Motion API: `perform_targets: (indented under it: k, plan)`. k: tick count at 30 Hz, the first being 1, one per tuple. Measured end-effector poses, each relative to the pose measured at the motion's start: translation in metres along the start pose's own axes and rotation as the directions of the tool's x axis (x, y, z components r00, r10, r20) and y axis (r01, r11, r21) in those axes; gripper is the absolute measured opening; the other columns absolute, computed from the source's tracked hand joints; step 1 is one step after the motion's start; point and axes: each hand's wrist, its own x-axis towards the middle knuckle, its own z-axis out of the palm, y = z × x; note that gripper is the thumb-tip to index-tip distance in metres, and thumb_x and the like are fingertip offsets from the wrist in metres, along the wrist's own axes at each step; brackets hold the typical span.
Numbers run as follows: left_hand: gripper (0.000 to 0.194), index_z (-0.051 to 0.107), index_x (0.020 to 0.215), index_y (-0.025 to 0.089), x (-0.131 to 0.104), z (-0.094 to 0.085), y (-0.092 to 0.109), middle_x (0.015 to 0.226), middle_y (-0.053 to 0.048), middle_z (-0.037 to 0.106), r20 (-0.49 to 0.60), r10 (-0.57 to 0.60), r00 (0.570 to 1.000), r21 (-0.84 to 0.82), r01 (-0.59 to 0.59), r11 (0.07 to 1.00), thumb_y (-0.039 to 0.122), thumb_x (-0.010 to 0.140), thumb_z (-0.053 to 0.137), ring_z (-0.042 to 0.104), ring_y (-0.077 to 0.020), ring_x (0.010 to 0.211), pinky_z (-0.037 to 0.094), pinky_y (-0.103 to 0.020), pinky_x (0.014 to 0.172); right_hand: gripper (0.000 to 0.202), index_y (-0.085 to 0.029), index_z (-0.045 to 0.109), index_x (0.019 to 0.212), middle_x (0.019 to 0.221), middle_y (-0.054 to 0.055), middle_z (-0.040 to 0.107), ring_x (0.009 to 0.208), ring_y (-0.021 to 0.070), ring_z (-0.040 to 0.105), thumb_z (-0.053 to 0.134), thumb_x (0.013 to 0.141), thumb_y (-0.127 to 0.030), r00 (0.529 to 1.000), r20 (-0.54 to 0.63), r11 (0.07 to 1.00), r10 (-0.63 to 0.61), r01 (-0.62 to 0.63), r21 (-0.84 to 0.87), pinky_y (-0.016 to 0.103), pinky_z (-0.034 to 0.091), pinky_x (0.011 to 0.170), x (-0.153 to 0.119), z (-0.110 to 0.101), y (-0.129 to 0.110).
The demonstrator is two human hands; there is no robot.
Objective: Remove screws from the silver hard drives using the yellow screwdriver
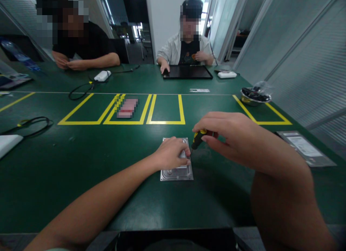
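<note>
A silver hard drive (177, 174) lies flat on the green table (129, 204) in front of me. Across its upper part rests my left hand (173, 152), fingers curled over the right edge, hiding much of the drive's face. My right hand (224, 132) is closed around a small black and yellow screwdriver (198, 138), tilted with its lower end towards the drive's right edge. Whether the screwdriver's tip touches the drive is too small to tell.
Yellow tape outlines (166, 122) mark areas beyond the drive, one holding a blurred pink item (128, 108). A bowl of dark items (255, 96) and a bagged drive (305, 146) lie right. Two people sit opposite, near a black panel (187, 72). Cables lie left.
</note>
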Motion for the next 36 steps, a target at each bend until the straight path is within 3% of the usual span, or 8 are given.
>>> perform_targets:
  k: [11, 25, 32, 36]
  plan:
    - [0.022, 0.069, 0.09, 0.023, -0.0007, -0.0032, 0.0032, 0.097, -0.002, 0.067, 0.016, -0.011, 1.0, -0.01, 0.011, 1.0, 0.039, 0.076, 0.071, 0.056, -0.0254, 0.095, 0.039, -0.037, 0.081, 0.005, -0.017, 0.062, 0.088, 0.089, 0.004, 0.059, 0.078, 0.0152, 0.052, 0.057, 0.089, -0.017, 0.998, -0.036, 0.997, 0.051, -0.052, -0.05, 0.027, 0.037, 0.069, 0.0039, 0.0021, -0.001]
    - [0.022, 0.07, 0.09, 0.023, -0.0005, -0.0023, 0.0022, 0.096, -0.002, 0.069, 0.021, -0.013, 1.0, 0.006, 0.013, 1.0, 0.04, 0.077, 0.072, 0.056, -0.025, 0.094, 0.039, -0.037, 0.081, 0.025, -0.016, 0.068, 0.096, 0.096, 0.006, 0.066, 0.088, 0.018, 0.059, 0.048, 0.086, -0.008, 1.0, -0.008, 1.0, 0.007, -0.007, -0.018, 0.03, 0.043, 0.079, 0.0007, 0.0024, 0.0033]
    - [0.022, 0.069, 0.091, 0.024, -0.0012, -0.0027, 0.0028, 0.098, -0.001, 0.068, 0.022, -0.019, 1.0, -0.002, 0.019, 1.0, 0.039, 0.077, 0.072, 0.056, -0.025, 0.096, 0.039, -0.037, 0.082, 0.014, -0.016, 0.067, 0.09, 0.082, 0.004, 0.061, 0.072, 0.016, 0.053, 0.054, 0.091, -0.022, 0.997, -0.001, 0.993, 0.078, -0.077, -0.091, 0.028, 0.036, 0.066, 0.001, 0.0014, 0.0023]
    - [0.022, 0.069, 0.092, 0.024, -0.0015, -0.0029, 0.0027, 0.099, -0.001, 0.067, 0.015, -0.02, 1.0, -0.003, 0.02, 1.0, 0.039, 0.076, 0.072, 0.056, -0.025, 0.096, 0.039, -0.037, 0.082, 0.012, -0.017, 0.067, 0.09, 0.084, 0.004, 0.06, 0.073, 0.0151, 0.053, 0.056, 0.09, -0.021, 0.997, -0.008, 0.994, 0.072, -0.072, -0.082, 0.027, 0.037, 0.065, 0.0021, 0.0025, 0.002]
